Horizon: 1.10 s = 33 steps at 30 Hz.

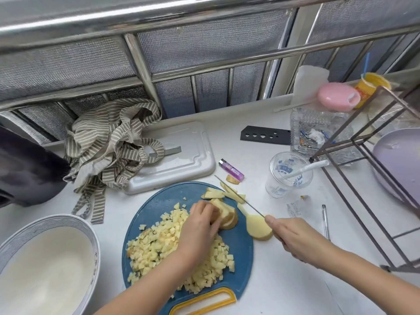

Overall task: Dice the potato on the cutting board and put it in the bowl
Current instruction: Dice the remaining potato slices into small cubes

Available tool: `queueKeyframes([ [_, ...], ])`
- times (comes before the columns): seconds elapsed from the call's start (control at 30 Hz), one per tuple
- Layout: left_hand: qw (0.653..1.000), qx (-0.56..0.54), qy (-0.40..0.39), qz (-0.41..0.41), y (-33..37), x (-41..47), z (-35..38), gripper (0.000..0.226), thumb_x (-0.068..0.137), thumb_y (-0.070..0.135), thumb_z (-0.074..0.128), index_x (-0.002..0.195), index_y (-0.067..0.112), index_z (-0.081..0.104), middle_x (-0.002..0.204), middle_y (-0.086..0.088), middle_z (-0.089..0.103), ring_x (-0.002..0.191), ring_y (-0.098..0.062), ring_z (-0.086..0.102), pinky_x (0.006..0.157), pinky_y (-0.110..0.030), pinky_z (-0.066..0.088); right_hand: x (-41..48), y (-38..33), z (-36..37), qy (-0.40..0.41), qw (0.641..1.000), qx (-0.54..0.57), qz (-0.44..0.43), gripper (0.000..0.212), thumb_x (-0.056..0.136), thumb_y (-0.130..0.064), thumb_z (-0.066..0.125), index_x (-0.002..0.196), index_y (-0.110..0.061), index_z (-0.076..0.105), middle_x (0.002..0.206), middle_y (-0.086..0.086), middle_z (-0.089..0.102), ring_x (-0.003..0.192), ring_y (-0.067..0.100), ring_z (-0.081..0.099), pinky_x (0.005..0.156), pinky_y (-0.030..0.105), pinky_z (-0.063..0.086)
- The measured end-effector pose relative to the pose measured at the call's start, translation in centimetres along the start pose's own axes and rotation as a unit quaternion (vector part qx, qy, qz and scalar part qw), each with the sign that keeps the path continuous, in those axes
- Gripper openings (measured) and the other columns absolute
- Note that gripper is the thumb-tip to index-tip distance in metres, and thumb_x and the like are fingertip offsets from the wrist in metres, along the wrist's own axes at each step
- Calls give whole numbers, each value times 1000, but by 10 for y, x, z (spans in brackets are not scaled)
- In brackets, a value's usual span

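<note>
— On the round blue plastic cutting board with the yellow handle (159, 205), what is being held, and how is the cut best made?

— A stack of pale potato slices (227, 215) is pinned at the board's 1 o'clock by the left hand (202, 221), with its fingers curled over the stack. The thin steel knife (238, 196) is gripped by its handle in the right hand (293, 239), and the blade is angled just beside the stack. Fingertips should be tucked back and the stack squared, so that even strips are obtained before cross-cutting.

— What else is to be minded?

— The heap of yellow potato dice (181, 246) is spread from the centre to 6 o'clock, partly under the left forearm, and could be scattered. A peeled potato half (256, 226) is perched on the rim at 3 o'clock and might be knocked off. The white bowl with the blue-patterned rim (13, 242) is set at 8 o'clock, and no dice are seen in it. A purple lighter (230, 169) and a clear plastic cup (288, 176) are seen off the board, toward 1 o'clock.
</note>
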<state>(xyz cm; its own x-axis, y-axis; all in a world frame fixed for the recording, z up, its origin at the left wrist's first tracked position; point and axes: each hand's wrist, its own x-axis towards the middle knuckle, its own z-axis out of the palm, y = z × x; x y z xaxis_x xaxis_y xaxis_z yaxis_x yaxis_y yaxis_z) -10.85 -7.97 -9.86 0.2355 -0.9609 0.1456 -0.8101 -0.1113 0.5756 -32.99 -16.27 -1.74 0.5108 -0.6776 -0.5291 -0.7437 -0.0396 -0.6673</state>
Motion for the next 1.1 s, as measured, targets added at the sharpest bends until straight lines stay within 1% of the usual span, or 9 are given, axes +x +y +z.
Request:
queueKeyframes([
  [0.07,999,43,-15,27,15,4,-3,33,79,28,76,105,16,62,111,3,56,104,-12,48,73,-22,50,-4,6,-5,32,999,6,3,50,98,-50,36,66,-12,35,48,-10,26,42,7,25,43,16,24],
  [0.13,992,95,-75,33,35,8,-3,51,83,41,70,125,19,53,130,1,47,122,-17,40,90,-27,46,-12,13,-9,57,998,2,8,51,98,-50,37,67,-9,35,47,-11,24,42,8,25,42,16,24],
  [0.17,989,109,-102,1,39,11,-2,60,85,47,65,134,19,44,137,0,41,129,-19,34,99,-28,41,-15,17,-11,65,998,2,14,51,97,-49,38,67,-8,35,46,-11,24,41,8,26,42,16,25],
  [0.23,979,129,-124,-94,44,17,-3,75,86,56,60,141,14,32,140,-4,35,129,-21,32,106,-30,33,-24,25,-11,75,997,7,21,51,95,-53,39,67,-11,35,46,-11,25,42,8,26,43,16,24],
  [0.33,965,105,-133,-201,38,25,-2,83,83,60,61,139,6,32,134,-8,40,124,-22,38,105,-30,34,-32,37,-8,76,996,14,33,52,94,-56,38,66,-13,33,48,-11,25,45,8,23,48,21,22],
  [0.57,942,86,-180,-268,34,41,-4,82,77,58,70,130,2,41,127,-13,47,118,-26,47,96,-31,40,-38,43,-2,79,995,39,39,53,94,-56,39,68,-10,34,46,-11,25,42,8,23,43,17,22],
  [0.7,939,78,-182,-281,34,43,-7,78,77,51,74,129,3,41,126,-13,46,114,-27,50,94,-32,44,-41,47,-8,85,995,33,41,52,95,-55,40,67,-11,36,46,-11,26,41,8,24,44,20,22],
  [0.93,938,150,-158,-270,38,46,-11,56,80,41,71,113,2,50,113,-11,54,96,-24,57,68,-26,38,-45,54,-14,77,996,32,41,52,95,-55,40,67,-11,35,46,-11,27,41,8,24,46,19,23],
  [1.1,939,126,-112,-300,42,47,-17,49,86,24,73,114,1,40,92,-8,59,96,-28,63,67,-33,43,-45,58,-15,72,996,31,40,53,95,-55,40,67,-11,34,49,-10,26,42,9,24,48,24,24],
])
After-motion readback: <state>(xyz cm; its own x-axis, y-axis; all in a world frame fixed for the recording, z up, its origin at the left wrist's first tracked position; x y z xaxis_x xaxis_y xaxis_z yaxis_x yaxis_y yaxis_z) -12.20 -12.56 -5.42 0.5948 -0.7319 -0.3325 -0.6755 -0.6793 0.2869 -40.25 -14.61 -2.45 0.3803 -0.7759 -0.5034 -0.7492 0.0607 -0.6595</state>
